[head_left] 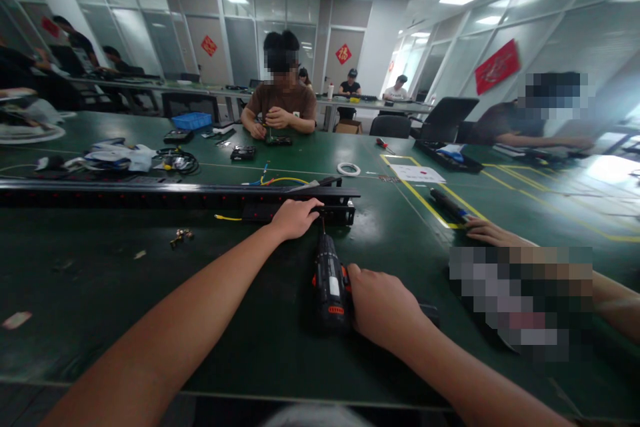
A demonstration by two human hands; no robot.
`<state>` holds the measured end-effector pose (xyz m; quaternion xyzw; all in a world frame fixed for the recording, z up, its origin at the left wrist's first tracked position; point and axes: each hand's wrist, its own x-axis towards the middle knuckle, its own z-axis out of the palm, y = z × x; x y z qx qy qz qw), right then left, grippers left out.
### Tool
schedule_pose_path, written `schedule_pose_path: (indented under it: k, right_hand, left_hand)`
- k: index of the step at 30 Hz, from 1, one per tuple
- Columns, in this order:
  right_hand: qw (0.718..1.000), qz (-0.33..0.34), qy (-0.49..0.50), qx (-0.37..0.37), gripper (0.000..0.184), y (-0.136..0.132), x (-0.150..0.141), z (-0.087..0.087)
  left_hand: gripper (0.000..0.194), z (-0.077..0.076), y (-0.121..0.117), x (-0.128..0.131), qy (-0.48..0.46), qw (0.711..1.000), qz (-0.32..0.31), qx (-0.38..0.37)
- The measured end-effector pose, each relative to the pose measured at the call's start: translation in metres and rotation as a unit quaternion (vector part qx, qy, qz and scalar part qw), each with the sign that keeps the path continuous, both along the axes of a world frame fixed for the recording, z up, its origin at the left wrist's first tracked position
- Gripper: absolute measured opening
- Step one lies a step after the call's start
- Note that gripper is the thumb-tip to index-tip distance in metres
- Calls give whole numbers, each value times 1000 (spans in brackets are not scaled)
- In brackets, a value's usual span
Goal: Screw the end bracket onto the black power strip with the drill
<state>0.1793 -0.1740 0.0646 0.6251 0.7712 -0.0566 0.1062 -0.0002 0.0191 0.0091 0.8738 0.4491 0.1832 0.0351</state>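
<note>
My right hand point(383, 299) is closed around the grip of a black and orange cordless drill point(327, 280), which lies low over the green table. Its thin bit points away from me and meets the near face of a long black metal rail assembly point(175, 197) close to its right end. My left hand point(295, 219) grips that end just left of the bit, with fingers over the edge; the fingertips are partly hidden. A yellow wire point(227, 217) sticks out of the assembly left of this hand. Small brass-coloured screws point(181, 237) lie in a pile nearer to me.
On the right, another person's hand point(493, 233) rests by a dark cylindrical tool point(447, 203) near yellow tape point(395, 177). A tape roll point(349, 169) lies beyond the rail. Across the table a person point(285, 103) works on a small black part. Bagged cables point(120, 155) lie back left.
</note>
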Motion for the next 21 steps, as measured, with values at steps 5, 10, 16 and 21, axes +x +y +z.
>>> schedule_pose_path:
  k: [5, 10, 16, 21]
  right_hand:
    - [1000, 1, 2, -1, 30, 0, 1, 0]
    - [1000, 5, 7, 11, 29, 0, 2, -2]
    - [1000, 0, 1, 2, 28, 0, 1, 0]
    - [1000, 0, 2, 2, 26, 0, 0, 2]
  left_hand:
    - [35, -1, 0, 0, 0, 1000, -1, 6]
    - [36, -2, 1, 1, 2, 1000, -3, 16]
    - [37, -2, 1, 1, 7, 1000, 9, 3]
    - [36, -3, 2, 1, 2, 1000, 3, 10]
